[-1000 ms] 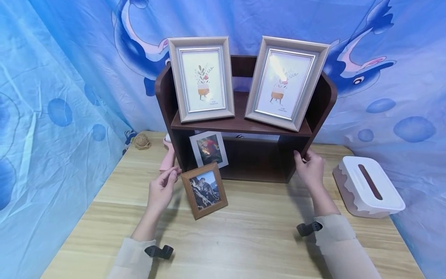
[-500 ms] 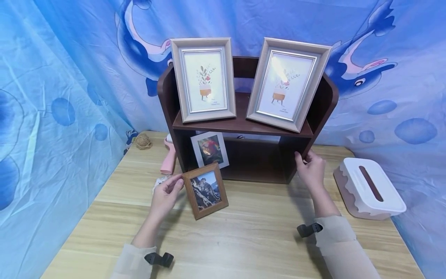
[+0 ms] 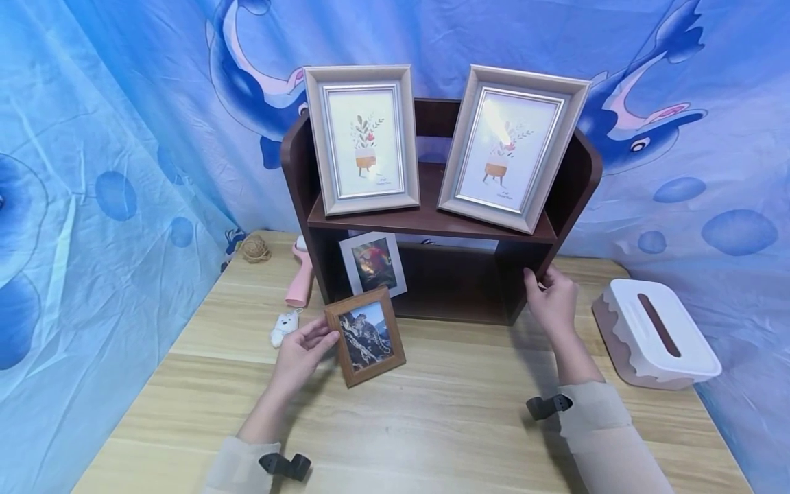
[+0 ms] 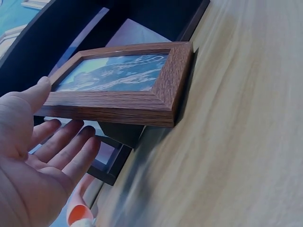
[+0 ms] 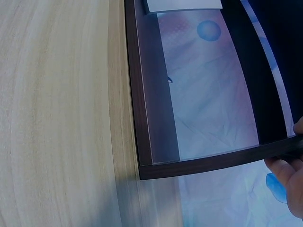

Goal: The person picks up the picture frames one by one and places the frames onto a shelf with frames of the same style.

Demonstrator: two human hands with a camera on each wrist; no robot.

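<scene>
A wooden photo frame (image 3: 365,373) with an animal picture leans on the table before the dark shelf (image 3: 457,318). My left hand (image 3: 297,358) is at its left edge, thumb at the front. In the left wrist view, the thumb of my left hand (image 4: 42,156) meets the edge of the wooden frame (image 4: 128,109), while the other fingers stretch out loosely below it. The right hand (image 3: 553,305) grips the shelf's right side panel, thumb on the inner side. In the right wrist view, only part of my right hand (image 5: 291,182) shows, around the panel (image 5: 213,162).
Two large pale frames (image 3: 364,206) (image 3: 484,214) stand on the upper shelf, a white frame (image 3: 400,283) on the lower. Left of the shelf lie a pink-handled roller (image 3: 300,283), a twine ball (image 3: 254,249) and a white bear-shaped item (image 3: 284,328). A tissue box (image 3: 657,333) sits right.
My left hand has moved down along the wooden frame's left edge and opened its fingers more, uncovering the white bear-shaped item. The right hand stays on the shelf panel. The view has shifted slightly.
</scene>
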